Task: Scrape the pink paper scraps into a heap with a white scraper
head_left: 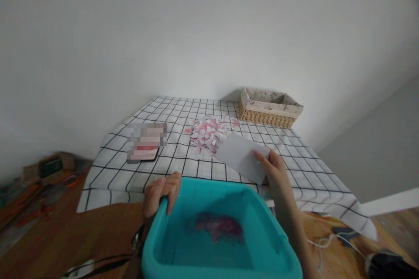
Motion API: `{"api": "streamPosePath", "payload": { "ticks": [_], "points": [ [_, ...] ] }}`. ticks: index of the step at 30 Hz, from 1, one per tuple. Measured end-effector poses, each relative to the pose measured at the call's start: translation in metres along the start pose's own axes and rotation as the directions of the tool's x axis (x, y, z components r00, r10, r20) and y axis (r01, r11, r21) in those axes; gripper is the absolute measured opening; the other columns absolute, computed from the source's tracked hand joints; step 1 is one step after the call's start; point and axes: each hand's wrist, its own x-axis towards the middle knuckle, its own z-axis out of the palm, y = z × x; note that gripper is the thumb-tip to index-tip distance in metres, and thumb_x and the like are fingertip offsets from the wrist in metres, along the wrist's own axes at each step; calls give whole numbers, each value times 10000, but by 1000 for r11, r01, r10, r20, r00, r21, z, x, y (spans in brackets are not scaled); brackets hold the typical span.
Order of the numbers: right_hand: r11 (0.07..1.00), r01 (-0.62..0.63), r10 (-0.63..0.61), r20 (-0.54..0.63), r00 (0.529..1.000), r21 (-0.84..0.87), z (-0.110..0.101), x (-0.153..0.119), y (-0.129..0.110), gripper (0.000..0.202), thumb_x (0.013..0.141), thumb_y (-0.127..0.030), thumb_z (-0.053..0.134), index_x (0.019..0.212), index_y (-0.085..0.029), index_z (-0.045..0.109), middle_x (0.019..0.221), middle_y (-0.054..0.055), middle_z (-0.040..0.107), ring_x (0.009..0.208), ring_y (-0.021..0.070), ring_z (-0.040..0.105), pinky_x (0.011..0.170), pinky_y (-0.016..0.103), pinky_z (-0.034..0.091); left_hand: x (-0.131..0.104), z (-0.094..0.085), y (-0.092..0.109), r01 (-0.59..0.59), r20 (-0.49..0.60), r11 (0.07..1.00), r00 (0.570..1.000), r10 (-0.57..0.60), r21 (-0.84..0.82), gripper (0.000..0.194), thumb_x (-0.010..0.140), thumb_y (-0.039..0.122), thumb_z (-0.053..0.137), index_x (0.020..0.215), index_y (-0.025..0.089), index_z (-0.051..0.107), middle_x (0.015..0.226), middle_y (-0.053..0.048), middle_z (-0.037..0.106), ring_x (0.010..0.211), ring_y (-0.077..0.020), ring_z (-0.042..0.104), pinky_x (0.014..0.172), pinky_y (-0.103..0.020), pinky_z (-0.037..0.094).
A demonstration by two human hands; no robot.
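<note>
My left hand (163, 192) grips the upper left rim of a teal plastic basin (196, 254), fingers curled over the edge. A dark reddish, blurred mass (220, 226) lies inside the basin. Between the thumb and fingers of my right hand (271, 163) is a plain white sheet (241, 156), held by its right side. The sheet's left corner reaches the edge of a heap of small torn pink and white paper pieces (208, 133) on the checked tablecloth (183, 163).
A wicker basket with a patterned lining (270, 115) stands at the back right of the table. A flat, pixelated object (147, 141) lies on the left. Cables (324, 244) are at lower right; boxes and clutter (49, 168) at far left.
</note>
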Motion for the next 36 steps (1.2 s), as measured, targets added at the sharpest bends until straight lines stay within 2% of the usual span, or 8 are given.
{"api": "streamPosePath", "payload": {
  "ticks": [4, 10, 12, 18, 21, 25, 30, 36],
  "points": [
    [1000, -26, 26, -4, 1000, 13, 0, 1, 0, 267, 685, -438, 667, 715, -183, 596, 621, -7, 556, 569, 150, 482, 485, 254, 352, 0, -2, -1, -4, -5, 1000, 1000, 4, -7, 573, 940, 263, 243, 384, 180, 353, 350, 10, 366, 386, -125, 323, 542, -348, 299],
    [993, -80, 82, -17, 996, 84, 2, -2, -5, 271, 661, -426, 693, 756, -179, 636, 638, 3, 606, 552, 155, 513, 461, 253, 369, 5, -13, 0, 30, 133, 999, 991, -34, 33, 618, 948, 284, 231, 364, 180, 405, 342, -16, 426, 391, -139, 375, 554, -363, 325],
    [987, -86, 94, -53, 994, 134, 2, -2, -7, 282, 660, -428, 688, 785, -179, 644, 651, 7, 629, 558, 160, 536, 467, 256, 390, 5, -14, 0, 28, 145, 999, 989, -34, 43, 618, 949, 286, 235, 363, 179, 403, 344, -15, 426, 390, -137, 379, 556, -363, 327],
    [963, -56, 115, -215, 970, 264, 2, 1, -10, 302, 641, -414, 680, 828, -188, 611, 770, 23, 667, 664, 181, 601, 563, 283, 472, 3, -10, -4, -14, 81, 999, 997, 12, 33, 621, 954, 239, 174, 362, 171, 350, 329, 9, 377, 354, -113, 319, 567, -357, 316],
    [960, -10, 85, -258, 962, 280, 3, 1, -9, 393, 659, -413, 664, 988, -210, 595, 858, 22, 658, 678, 170, 599, 548, 273, 464, 4, -11, -4, -4, 103, 999, 995, -1, 47, 625, 956, 255, 189, 360, 172, 358, 334, 3, 397, 361, -115, 336, 574, -359, 330],
    [989, 65, -27, -268, 963, 134, 1, -1, -3, 542, 697, -401, 641, 1203, -240, 532, 807, 11, 611, 533, 119, 504, 439, 233, 377, 6, -16, 0, 18, 167, 997, 985, -31, 78, 628, 952, 296, 231, 356, 175, 390, 340, -9, 426, 369, -123, 366, 565, -364, 345],
    [988, 55, -87, -229, 970, -144, -1, -2, 2, 479, 734, -427, 594, 1157, -204, 579, 655, 2, 547, 501, 138, 447, 422, 248, 341, 4, -16, 0, 25, 146, 996, 988, -38, 88, 616, 946, 306, 237, 362, 180, 386, 336, -10, 426, 375, -131, 380, 557, -363, 351],
    [979, 31, -63, -156, 986, -199, 3, -3, -2, 435, 728, -431, 606, 1085, -183, 585, 674, 13, 577, 530, 155, 470, 448, 260, 359, 3, -12, -1, 31, 121, 997, 992, -40, 76, 616, 945, 291, 234, 360, 187, 396, 337, -11, 424, 372, -135, 372, 554, -365, 344]
  ]
}}
